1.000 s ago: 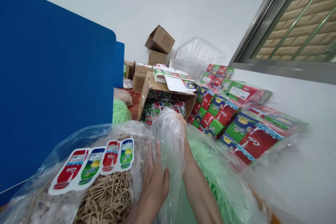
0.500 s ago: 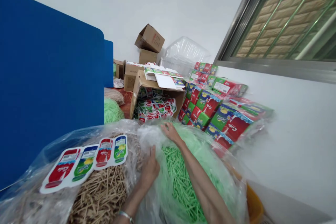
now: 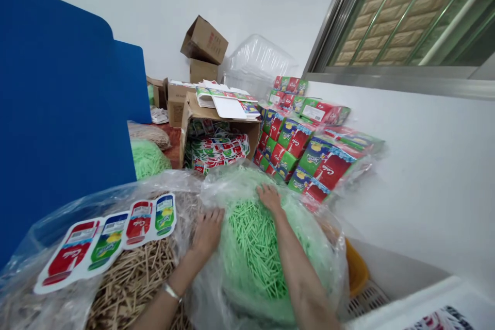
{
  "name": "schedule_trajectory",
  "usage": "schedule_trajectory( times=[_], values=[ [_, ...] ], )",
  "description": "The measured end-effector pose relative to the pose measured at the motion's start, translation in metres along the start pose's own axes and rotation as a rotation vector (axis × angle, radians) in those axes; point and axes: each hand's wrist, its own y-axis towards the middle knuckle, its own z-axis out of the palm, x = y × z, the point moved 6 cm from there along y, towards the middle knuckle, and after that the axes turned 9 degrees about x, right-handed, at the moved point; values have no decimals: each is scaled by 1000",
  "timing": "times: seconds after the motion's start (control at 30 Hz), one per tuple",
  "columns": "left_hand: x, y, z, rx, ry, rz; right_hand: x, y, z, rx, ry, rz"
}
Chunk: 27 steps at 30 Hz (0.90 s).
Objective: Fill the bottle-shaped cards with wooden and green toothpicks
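Observation:
A clear plastic bag [image 3: 317,247] full of thin light-green sticks [image 3: 255,247] stands in front of me, its mouth spread wide. My left hand [image 3: 209,229] lies on the left side of its rim, fingers stretched forward over the plastic. On the far right part of the rim rests my right hand [image 3: 270,198], fingers apart, its forearm crossing above the bag. To the left is a second plastic bag [image 3: 73,201] holding brown sticks [image 3: 135,273]. A joined row of cola and lemon soda can cutouts [image 3: 112,237] lies across that bag.
A cardboard box [image 3: 189,129] full of printed cutouts stands behind the bags. Printed cartons [image 3: 309,149] are stacked against the right wall. A blue partition [image 3: 62,103] is at the left. A yellow basket [image 3: 356,265] and a white box [image 3: 425,309] sit at lower right.
The bunched plastic between my hands has been spread apart, baring more green sticks. My left hand has moved left and its pointing finger now lies with the others; my right hand has shifted right.

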Motion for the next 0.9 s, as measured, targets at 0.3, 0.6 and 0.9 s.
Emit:
schedule_trajectory(
  times=[0.3,0.6,0.9],
  values=[
    [-10,-49,-47,-38,16,246,31,-208,37,-104,116,-486],
    [-12,-59,-10,213,-56,932,11,-283,101,-63,-10,-359],
    [-27,-29,7,-22,229,829,23,-285,41,-339,-85,-563]
  ],
)
